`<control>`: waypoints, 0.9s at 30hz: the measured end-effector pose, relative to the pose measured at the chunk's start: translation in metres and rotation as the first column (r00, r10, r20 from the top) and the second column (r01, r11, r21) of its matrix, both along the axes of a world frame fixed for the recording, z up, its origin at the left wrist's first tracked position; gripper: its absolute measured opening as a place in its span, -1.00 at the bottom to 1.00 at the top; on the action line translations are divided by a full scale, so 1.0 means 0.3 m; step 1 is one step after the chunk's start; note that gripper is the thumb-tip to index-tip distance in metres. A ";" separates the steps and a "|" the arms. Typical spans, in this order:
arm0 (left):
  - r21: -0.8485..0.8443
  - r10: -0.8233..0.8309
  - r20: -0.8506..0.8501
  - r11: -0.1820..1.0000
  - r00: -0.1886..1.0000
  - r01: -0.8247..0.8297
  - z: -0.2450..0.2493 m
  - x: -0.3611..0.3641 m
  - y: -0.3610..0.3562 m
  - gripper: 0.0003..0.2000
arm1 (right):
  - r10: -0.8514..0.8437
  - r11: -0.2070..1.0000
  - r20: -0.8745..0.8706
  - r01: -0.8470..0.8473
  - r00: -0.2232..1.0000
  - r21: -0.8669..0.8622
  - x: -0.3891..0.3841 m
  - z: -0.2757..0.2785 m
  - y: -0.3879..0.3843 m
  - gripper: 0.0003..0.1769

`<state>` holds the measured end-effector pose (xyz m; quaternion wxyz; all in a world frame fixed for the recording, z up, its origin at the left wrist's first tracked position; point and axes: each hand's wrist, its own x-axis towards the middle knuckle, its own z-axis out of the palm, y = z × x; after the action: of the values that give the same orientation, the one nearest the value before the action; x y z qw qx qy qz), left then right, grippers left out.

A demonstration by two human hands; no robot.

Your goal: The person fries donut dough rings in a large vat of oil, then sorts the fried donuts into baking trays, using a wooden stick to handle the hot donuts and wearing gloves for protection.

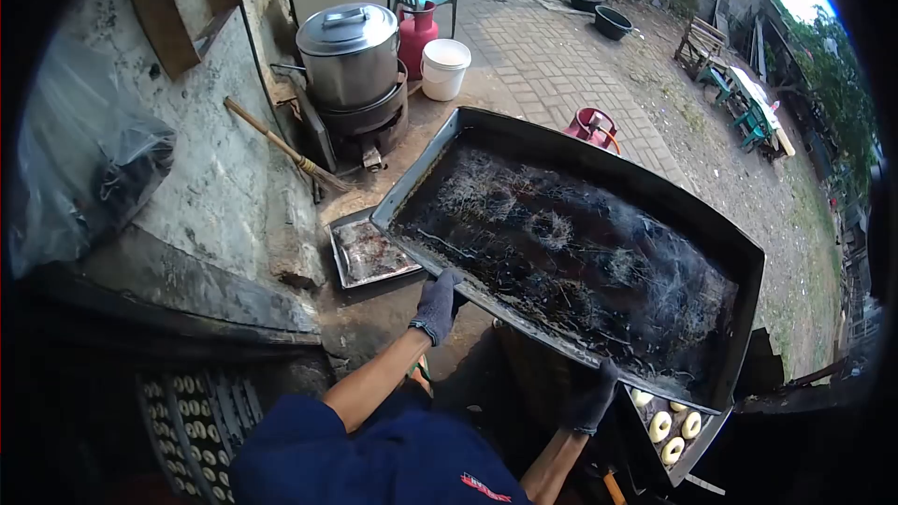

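Large dark tray [561, 257] held up, slanting across view. Gloved left hand [438, 307] and right hand [595, 398] clamped on near edge; fingertips hidden beneath. Near right corner overlaps dough-ring tray [703, 447] in view, gap unclear; paved yard [528, 51] beyond far edge.

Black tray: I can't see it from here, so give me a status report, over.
Left hand and right hand gloved, gripping near edge. Black tray in hand, floor streaked. Partly hidden behind it: smaller tray with pale rings.
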<state>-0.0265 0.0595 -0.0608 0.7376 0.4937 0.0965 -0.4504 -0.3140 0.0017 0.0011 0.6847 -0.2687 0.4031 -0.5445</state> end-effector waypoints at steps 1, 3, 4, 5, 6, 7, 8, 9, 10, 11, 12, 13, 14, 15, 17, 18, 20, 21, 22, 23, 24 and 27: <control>-0.002 0.064 -0.062 0.998 0.996 -0.064 -0.079 0.060 0.038 -0.84 | 0.018 0.999 -0.037 -0.020 0.999 -0.049 0.105 -0.007 -0.050 -0.59; 0.013 0.182 -0.195 0.983 0.964 -0.183 -0.163 0.122 0.105 -0.83 | 0.213 0.968 -0.209 -0.235 0.954 -0.086 0.277 -0.033 -0.163 -0.60; -0.006 0.214 -0.258 0.975 0.942 -0.223 -0.225 0.135 0.137 -0.83 | 0.305 0.945 -0.207 -0.322 0.930 -0.053 0.366 -0.038 -0.220 -0.61; -0.026 0.247 -0.319 0.963 0.915 -0.269 -0.244 0.145 0.161 -0.83 | 0.366 0.926 -0.252 -0.377 0.896 0.002 0.480 -0.002 -0.252 -0.63; -0.017 0.298 -0.321 0.947 0.899 -0.320 -0.331 0.158 0.191 -0.83 | 0.420 0.902 -0.281 -0.431 0.863 0.025 0.593 -0.010 -0.282 -0.62; 0.009 0.337 -0.373 0.933 0.864 -0.360 -0.443 0.177 0.222 -0.80 | 0.472 0.875 -0.309 -0.482 0.825 0.049 0.694 -0.035 -0.312 -0.62; 0.035 0.375 -0.422 0.917 0.825 -0.398 -0.521 0.199 0.243 -0.77 | 0.520 0.851 -0.314 -0.515 0.794 0.107 0.784 -0.103 -0.348 -0.62; 0.046 0.419 -0.419 0.896 0.806 -0.442 -0.541 0.229 0.249 -0.77 | 0.579 0.814 -0.317 -0.557 0.751 0.165 0.868 -0.197 -0.395 -0.62; 0.084 0.474 -0.437 0.867 0.764 -0.490 -0.554 0.265 0.253 -0.71 | 0.634 0.773 -0.275 -0.576 0.723 0.266 0.951 -0.283 -0.445 -0.64; 0.123 0.523 -0.453 0.839 0.722 -0.530 -0.576 0.306 0.264 -0.64 | 0.679 0.724 -0.229 -0.584 0.698 0.366 1.034 -0.385 -0.489 -0.65; 0.141 0.554 -0.444 0.819 0.704 -0.556 -0.595 0.341 0.281 -0.64 | 0.705 0.698 -0.217 -0.606 0.676 0.381 1.112 -0.533 -0.541 -0.65; 0.199 0.558 -0.411 0.826 0.721 -0.527 -0.606 0.393 0.292 -0.56 | 0.724 0.656 -0.180 -0.583 0.666 0.480 1.198 -0.699 -0.606 -0.65; 0.257 0.558 -0.378 0.830 0.739 -0.496 -0.617 0.452 0.306 -0.46 | 0.739 0.605 -0.143 -0.555 0.659 0.571 1.274 -0.824 -0.668 -0.65; 0.321 0.557 -0.349 0.827 0.754 -0.462 -0.638 0.504 0.327 -0.35 | 0.757 0.580 -0.126 -0.570 0.641 0.583 1.331 -0.903 -0.713 -0.65; 0.352 0.591 -0.062 0.767 0.805 -0.536 -0.697 0.511 0.391 -0.31 | 0.584 0.387 -0.809 -0.853 -0.066 0.349 1.425 -1.143 -0.803 -0.64; 0.397 0.620 0.012 0.717 0.784 -0.573 -0.682 0.493 0.420 -0.35 | 0.640 0.315 -0.767 -0.895 -0.047 0.317 1.430 -1.341 -0.851 -0.63; 0.460 0.551 0.072 0.721 0.831 -0.518 -0.677 0.388 0.508 -0.38 | 0.932 0.283 -0.322 -0.888 0.166 0.363 1.410 -1.795 -0.931 -0.60; 0.542 0.527 0.065 0.694 0.847 -0.473 -0.658 0.307 0.538 -0.43 | 0.956 0.273 -0.030 -0.846 0.292 0.458 1.411 -1.734 -0.927 -0.63; 0.616 0.504 0.050 0.664 0.862 -0.424 -0.652 0.225 0.559 -0.48 | 0.948 0.317 -0.141 -0.841 0.284 0.438 1.372 -1.892 -0.956 -0.67; 0.872 0.178 -0.008 0.484 0.984 -0.080 -0.664 0.128 0.608 -0.51 | 0.885 0.258 -0.460 -0.898 0.071 0.356 1.356 -1.934 -0.961 -0.70; 0.955 -0.115 -0.234 0.157 0.965 0.250 -0.676 0.032 0.656 -0.53 | 0.663 0.198 -0.741 -0.930 -0.106 0.310 1.343 -1.970 -0.964 -0.72; 0.897 -0.138 -0.404 0.137 0.905 0.421 -0.662 -0.239 0.666 -0.53 | 0.913 0.356 -0.038 -0.748 0.406 0.560 1.348 -2.079 -0.982 -0.80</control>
<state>-0.0981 0.2595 -0.2594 0.1439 0.7999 0.3460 -0.4687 0.0904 -0.2929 -0.6226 0.8248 -0.3580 0.4338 0.0575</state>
